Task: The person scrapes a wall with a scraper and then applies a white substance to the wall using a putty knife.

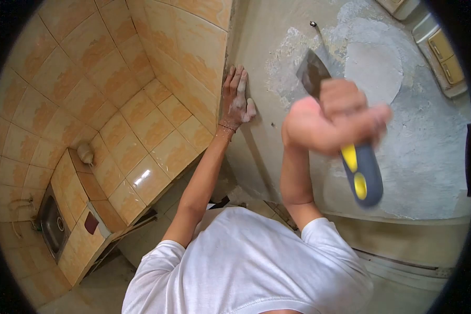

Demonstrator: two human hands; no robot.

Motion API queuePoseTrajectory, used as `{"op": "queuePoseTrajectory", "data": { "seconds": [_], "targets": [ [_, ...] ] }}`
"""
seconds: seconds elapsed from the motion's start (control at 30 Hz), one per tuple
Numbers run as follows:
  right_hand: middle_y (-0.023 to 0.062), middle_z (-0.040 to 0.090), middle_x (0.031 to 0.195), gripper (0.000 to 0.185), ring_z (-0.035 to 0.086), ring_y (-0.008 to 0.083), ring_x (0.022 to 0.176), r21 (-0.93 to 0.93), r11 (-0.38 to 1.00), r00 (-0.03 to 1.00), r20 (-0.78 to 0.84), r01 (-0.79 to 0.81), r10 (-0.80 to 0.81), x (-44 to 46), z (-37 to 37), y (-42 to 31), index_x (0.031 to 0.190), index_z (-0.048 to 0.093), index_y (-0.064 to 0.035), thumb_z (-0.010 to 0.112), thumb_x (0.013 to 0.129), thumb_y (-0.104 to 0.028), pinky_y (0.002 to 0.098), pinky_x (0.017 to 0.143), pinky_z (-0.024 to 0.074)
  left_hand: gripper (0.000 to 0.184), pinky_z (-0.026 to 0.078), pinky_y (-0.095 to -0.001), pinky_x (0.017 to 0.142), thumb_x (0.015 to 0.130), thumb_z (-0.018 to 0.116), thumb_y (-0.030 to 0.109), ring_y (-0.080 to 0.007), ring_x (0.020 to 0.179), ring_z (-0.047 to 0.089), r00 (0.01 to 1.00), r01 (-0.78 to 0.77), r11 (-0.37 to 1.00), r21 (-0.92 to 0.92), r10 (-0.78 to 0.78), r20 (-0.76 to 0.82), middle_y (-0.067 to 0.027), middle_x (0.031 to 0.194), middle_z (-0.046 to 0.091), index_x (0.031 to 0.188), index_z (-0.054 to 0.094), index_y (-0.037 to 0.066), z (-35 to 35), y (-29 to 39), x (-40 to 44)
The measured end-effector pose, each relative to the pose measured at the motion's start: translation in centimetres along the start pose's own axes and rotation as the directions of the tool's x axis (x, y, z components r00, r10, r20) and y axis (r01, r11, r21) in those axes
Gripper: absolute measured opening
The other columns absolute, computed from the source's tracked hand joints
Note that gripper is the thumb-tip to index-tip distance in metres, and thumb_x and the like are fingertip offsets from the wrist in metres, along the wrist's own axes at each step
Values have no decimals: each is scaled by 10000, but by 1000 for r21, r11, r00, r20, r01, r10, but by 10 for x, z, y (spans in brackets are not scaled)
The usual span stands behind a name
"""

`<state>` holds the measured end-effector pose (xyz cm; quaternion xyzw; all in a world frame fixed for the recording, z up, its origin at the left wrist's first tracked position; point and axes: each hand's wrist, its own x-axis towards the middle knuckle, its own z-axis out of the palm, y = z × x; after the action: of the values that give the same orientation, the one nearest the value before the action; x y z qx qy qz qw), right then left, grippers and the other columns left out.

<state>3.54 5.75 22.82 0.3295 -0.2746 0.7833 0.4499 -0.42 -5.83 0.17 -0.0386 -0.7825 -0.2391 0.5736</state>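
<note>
My right hand (340, 118), slightly blurred, is closed around the grey-and-yellow handle of a putty knife (365, 178). Its metal blade points up and left, over a rough, patchy part of the wall (429, 152); whether the edge touches the surface I cannot tell. Beside the blade is a smooth, pale round patch (374, 70). My left hand (237, 99), dusted with white powder, rests with its fingers stretched out on the wall near the corner of the tiled section. It holds nothing.
Switch plates (445, 57) sit on the wall at upper right. A small nail or hook (313, 24) sticks out above the blade. On the left are orange-patterned tiles (157, 125), a tiled counter, a metal sink (51, 222) and a pale rounded object (85, 153).
</note>
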Motion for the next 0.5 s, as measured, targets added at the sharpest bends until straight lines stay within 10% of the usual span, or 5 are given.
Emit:
{"op": "queuePoseTrajectory", "data": {
  "seconds": [0.2, 0.5],
  "targets": [
    [-31, 230, 397, 372, 162, 80, 333, 173, 985, 950, 308, -2, -52, -11, -16, 4, 655, 278, -124, 437, 988, -166, 248, 363, 223, 687, 231, -487, 1121, 756, 432, 224, -408, 1343, 297, 1000, -4, 1000, 10, 4, -12, -195, 1457, 342, 1387, 367, -40, 3, -2, -1],
    [-8, 342, 491, 353, 267, 110, 401, -32, 993, 884, 459, 111, -84, -42, -46, 27, 637, 301, -138, 416, 970, -152, 255, 413, 282, 680, 240, -486, 1119, 781, 440, 257, -414, 1346, 291, 1000, -8, 1000, -13, 9, 4, -190, 1466, 329, 1388, 366, -42, 2, -4, -2]
  ]
}}
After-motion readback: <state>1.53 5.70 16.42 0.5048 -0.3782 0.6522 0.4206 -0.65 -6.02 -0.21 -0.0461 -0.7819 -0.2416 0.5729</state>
